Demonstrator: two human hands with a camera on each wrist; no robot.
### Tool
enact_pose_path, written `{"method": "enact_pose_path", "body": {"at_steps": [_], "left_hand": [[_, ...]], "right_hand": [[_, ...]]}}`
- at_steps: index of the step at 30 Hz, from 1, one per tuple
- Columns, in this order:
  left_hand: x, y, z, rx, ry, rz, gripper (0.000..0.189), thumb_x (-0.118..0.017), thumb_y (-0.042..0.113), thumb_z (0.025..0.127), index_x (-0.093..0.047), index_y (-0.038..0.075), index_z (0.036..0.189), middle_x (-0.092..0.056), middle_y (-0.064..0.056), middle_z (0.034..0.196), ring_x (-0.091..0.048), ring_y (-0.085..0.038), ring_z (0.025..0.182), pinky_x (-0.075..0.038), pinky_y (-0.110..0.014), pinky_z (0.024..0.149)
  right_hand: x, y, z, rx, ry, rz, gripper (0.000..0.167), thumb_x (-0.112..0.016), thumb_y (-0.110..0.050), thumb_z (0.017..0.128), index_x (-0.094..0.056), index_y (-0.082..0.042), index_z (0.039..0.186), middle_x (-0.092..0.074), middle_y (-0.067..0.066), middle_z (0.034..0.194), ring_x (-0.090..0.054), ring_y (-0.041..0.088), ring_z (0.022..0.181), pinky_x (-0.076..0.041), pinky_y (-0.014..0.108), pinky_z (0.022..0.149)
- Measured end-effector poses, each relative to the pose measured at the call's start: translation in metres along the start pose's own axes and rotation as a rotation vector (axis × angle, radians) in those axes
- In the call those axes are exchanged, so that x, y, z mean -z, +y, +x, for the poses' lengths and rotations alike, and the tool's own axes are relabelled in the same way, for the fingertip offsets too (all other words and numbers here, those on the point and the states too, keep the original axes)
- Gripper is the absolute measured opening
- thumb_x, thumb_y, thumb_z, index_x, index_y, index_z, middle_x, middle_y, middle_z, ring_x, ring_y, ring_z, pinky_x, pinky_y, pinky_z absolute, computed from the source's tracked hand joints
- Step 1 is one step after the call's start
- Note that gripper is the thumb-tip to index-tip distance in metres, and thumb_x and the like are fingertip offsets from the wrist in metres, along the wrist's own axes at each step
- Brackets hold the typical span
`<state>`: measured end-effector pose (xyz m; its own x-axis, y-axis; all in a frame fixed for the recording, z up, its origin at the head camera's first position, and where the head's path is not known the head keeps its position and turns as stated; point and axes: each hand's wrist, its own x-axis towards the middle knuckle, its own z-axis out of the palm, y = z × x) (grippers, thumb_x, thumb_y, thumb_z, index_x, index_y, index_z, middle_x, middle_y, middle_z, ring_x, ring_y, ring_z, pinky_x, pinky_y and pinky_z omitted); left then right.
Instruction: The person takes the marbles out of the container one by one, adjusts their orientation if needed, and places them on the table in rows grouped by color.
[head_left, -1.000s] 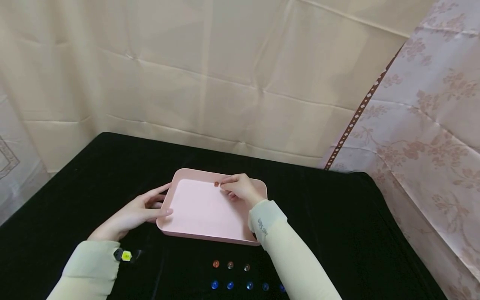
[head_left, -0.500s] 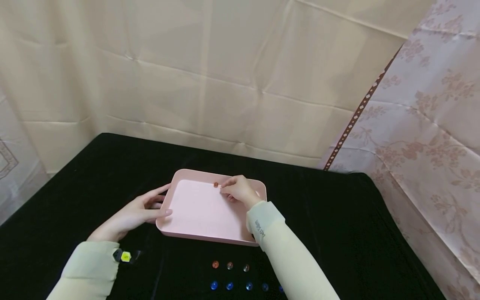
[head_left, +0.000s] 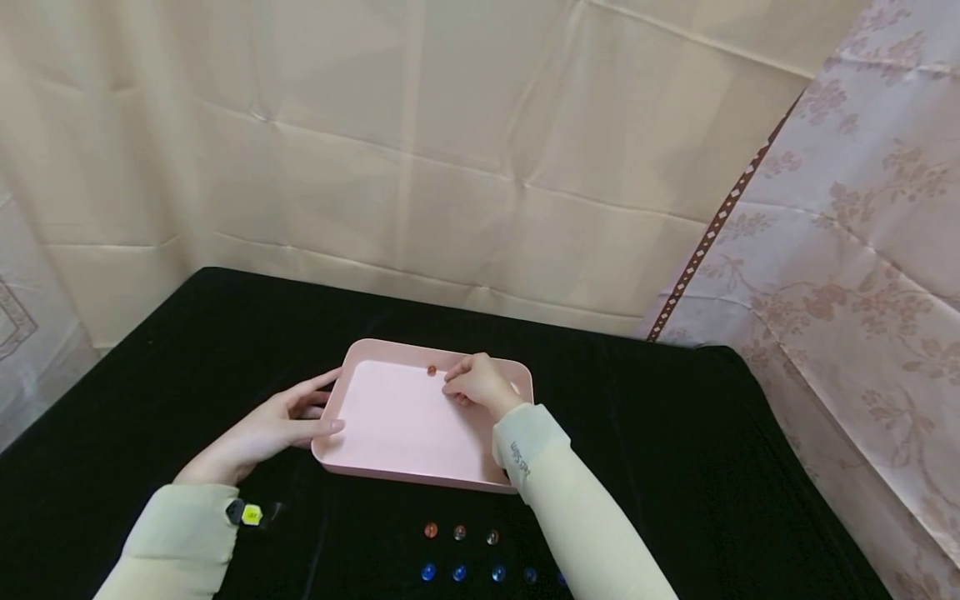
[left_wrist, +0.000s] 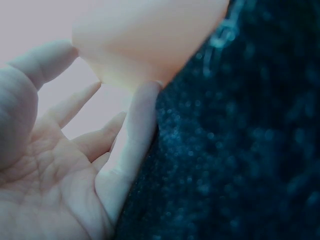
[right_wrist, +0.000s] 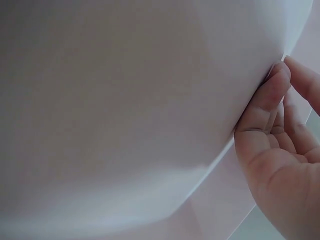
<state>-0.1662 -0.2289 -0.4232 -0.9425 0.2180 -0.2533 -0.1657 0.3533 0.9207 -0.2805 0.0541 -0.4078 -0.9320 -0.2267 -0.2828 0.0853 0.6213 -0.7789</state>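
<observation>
My left hand [head_left: 273, 425] grips the left side of a pale pink rectangular tray [head_left: 382, 433], thumb over the near-left rim and fingers along the outside. In the left wrist view, thumb and fingertips meet the tray wall [left_wrist: 145, 40]. Inside the tray, close to its far wall, lies a small orange marble [head_left: 431, 371]. Just right of that marble, my right hand [head_left: 483, 385] reaches in with fingers curled and tips together low over the tray floor. A second marble, seen at these fingertips earlier, is hidden within them. The right wrist view shows thumb and index finger [right_wrist: 300, 80] nearly meeting.
On the black cloth [head_left: 637, 467] in front of the tray, three orange and brownish marbles [head_left: 460, 532] form a row. Nearer still is a row of several blue marbles [head_left: 459, 573], partly behind the right sleeve [head_left: 577, 508]. A cream curtain [head_left: 375, 167] hangs behind the table.
The right fingertips have shifted slightly right and nearer, away from the orange marble. The marble that showed at them a second ago is now hidden. The left hand and tray stay put.
</observation>
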Motion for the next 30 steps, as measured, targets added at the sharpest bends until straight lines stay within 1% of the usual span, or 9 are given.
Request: {"method": "enact_pose_path", "body": {"at_steps": [3, 7, 10, 11, 14, 17, 24, 30], "left_hand": [[0.0, 0.0, 0.0, -0.004, 0.004, -0.001, 0.085, -0.07, 0.037, 0.091, -0.021, 0.022, 0.159, -0.047, -0.023, 0.145, -0.057, -0.026, 0.118, -0.056, -0.04, 0.094], [0.0, 0.0, 0.0, -0.008, 0.007, -0.003, 0.085, -0.071, 0.036, 0.091, -0.022, 0.022, 0.159, -0.047, -0.023, 0.145, -0.057, -0.027, 0.118, -0.056, -0.039, 0.093], [0.0, 0.0, 0.001, -0.008, 0.005, -0.004, 0.085, -0.071, 0.036, 0.091, -0.022, 0.022, 0.159, -0.047, -0.023, 0.145, -0.056, -0.027, 0.118, -0.056, -0.039, 0.093], [0.0, 0.0, 0.001, -0.008, 0.005, -0.003, 0.085, -0.071, 0.036, 0.091, -0.022, 0.022, 0.159, -0.048, -0.023, 0.144, -0.057, -0.026, 0.118, -0.056, -0.039, 0.093], [0.0, 0.0, 0.001, -0.011, 0.006, -0.002, 0.085, -0.071, 0.036, 0.091, -0.022, 0.022, 0.159, -0.048, -0.023, 0.144, -0.057, -0.026, 0.117, -0.056, -0.039, 0.093], [0.0, 0.0, 0.001, -0.011, 0.006, -0.005, 0.085, -0.071, 0.036, 0.091, -0.022, 0.022, 0.159, -0.048, -0.023, 0.144, -0.057, -0.026, 0.118, -0.056, -0.039, 0.093], [0.001, 0.0, 0.0, -0.006, 0.001, -0.006, 0.085, -0.07, 0.036, 0.091, -0.022, 0.022, 0.159, -0.047, -0.024, 0.145, -0.057, -0.027, 0.119, -0.056, -0.039, 0.093], [0.001, 0.001, 0.0, -0.01, 0.001, 0.002, 0.085, -0.07, 0.037, 0.091, -0.022, 0.022, 0.159, -0.047, -0.024, 0.145, -0.056, -0.028, 0.12, -0.056, -0.039, 0.093]], "right_hand": [[0.001, 0.0, 0.0, 0.013, 0.012, 0.022, 0.011, -0.075, -0.006, 0.086, -0.074, -0.001, 0.096, -0.064, 0.003, 0.076, -0.054, 0.01, 0.059, -0.048, 0.017, 0.054], [0.002, -0.002, -0.002, 0.04, 0.052, 0.088, 0.01, -0.074, -0.01, 0.087, -0.074, -0.003, 0.095, -0.063, 0.002, 0.071, -0.055, 0.012, 0.06, -0.048, 0.019, 0.056], [0.003, -0.004, -0.005, 0.052, 0.067, 0.144, 0.011, -0.072, -0.013, 0.089, -0.073, -0.004, 0.096, -0.062, 0.004, 0.072, -0.055, 0.013, 0.062, -0.048, 0.021, 0.058], [0.004, -0.005, -0.006, 0.053, 0.066, 0.148, 0.012, -0.072, -0.013, 0.09, -0.073, -0.004, 0.097, -0.063, 0.004, 0.073, -0.055, 0.014, 0.063, -0.048, 0.021, 0.059], [0.005, -0.007, -0.009, 0.058, 0.044, 0.143, 0.013, -0.07, -0.014, 0.092, -0.074, -0.004, 0.1, -0.066, 0.004, 0.082, -0.056, 0.014, 0.067, -0.049, 0.022, 0.062], [0.005, -0.01, -0.011, 0.078, 0.026, 0.106, 0.016, -0.069, -0.016, 0.092, -0.075, -0.004, 0.1, -0.069, 0.005, 0.089, -0.057, 0.014, 0.07, -0.051, 0.022, 0.065], [0.009, -0.022, -0.019, 0.128, -0.009, 0.114, 0.021, -0.068, -0.018, 0.093, -0.076, -0.003, 0.104, -0.075, 0.009, 0.098, -0.062, 0.016, 0.074, -0.056, 0.025, 0.072], [0.016, -0.03, -0.031, 0.165, -0.052, 0.099, 0.022, -0.067, -0.015, 0.094, -0.074, 0.0, 0.108, -0.074, 0.018, 0.104, -0.062, 0.014, 0.07, -0.057, 0.025, 0.07]]}}
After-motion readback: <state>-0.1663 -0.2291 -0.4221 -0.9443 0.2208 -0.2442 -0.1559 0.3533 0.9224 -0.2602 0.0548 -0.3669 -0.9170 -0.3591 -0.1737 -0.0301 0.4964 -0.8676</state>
